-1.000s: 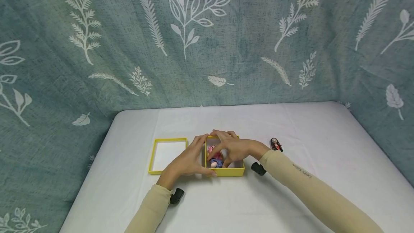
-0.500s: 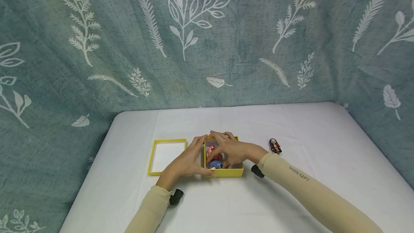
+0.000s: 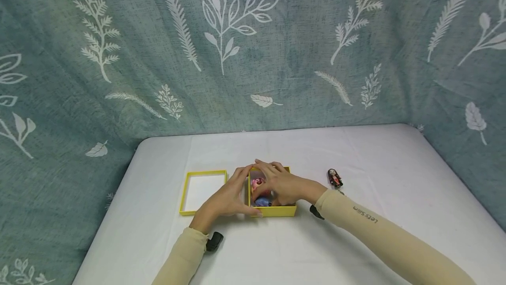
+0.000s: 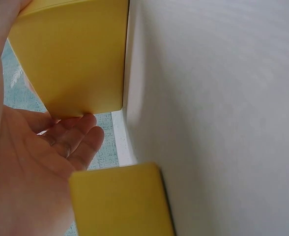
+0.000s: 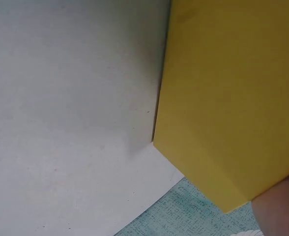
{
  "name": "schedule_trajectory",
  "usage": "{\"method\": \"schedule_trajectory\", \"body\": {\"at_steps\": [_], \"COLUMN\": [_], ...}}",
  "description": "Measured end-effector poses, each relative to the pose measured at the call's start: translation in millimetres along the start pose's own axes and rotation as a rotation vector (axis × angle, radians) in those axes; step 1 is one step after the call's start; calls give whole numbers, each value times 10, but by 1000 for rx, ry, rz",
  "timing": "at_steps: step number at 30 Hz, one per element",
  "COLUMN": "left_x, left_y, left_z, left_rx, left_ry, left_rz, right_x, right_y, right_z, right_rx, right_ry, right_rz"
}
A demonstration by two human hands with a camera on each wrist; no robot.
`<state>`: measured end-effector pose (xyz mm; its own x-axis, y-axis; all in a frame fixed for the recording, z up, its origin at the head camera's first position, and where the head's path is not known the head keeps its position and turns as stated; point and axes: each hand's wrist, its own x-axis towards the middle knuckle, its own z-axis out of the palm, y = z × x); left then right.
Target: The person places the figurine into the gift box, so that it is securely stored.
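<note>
Box (image 3: pixel 281 211) is held by the left hand (image 3: pixel 226 198) in a wide grip at its left side. Inside, a doll (image 3: pixel 262 202) is partly covered by the right hand (image 3: pixel 285 187), now lowered further than a second ago; whether the doll is pinched cannot be told.

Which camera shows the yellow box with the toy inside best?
The head view, because it looks down into the yellow box and shows the toy, though the right hand covers part. Each wrist view shows just some yellow outside wall up close, nothing inside.
</note>
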<state>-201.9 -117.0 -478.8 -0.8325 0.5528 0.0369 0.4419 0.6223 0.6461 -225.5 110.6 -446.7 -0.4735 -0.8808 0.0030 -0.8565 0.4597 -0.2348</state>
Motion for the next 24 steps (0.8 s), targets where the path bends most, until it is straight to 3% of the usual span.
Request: {"method": "schedule_trajectory", "body": {"at_steps": [24], "left_x": [-2], "left_y": [3], "left_z": [-10], "left_rx": [-3], "left_ry": [-7], "left_rz": [-9], "right_x": [-4], "right_y": [19], "right_z": [14], "right_rx": [-27], "right_ry": [-28], "right_rz": [10]}}
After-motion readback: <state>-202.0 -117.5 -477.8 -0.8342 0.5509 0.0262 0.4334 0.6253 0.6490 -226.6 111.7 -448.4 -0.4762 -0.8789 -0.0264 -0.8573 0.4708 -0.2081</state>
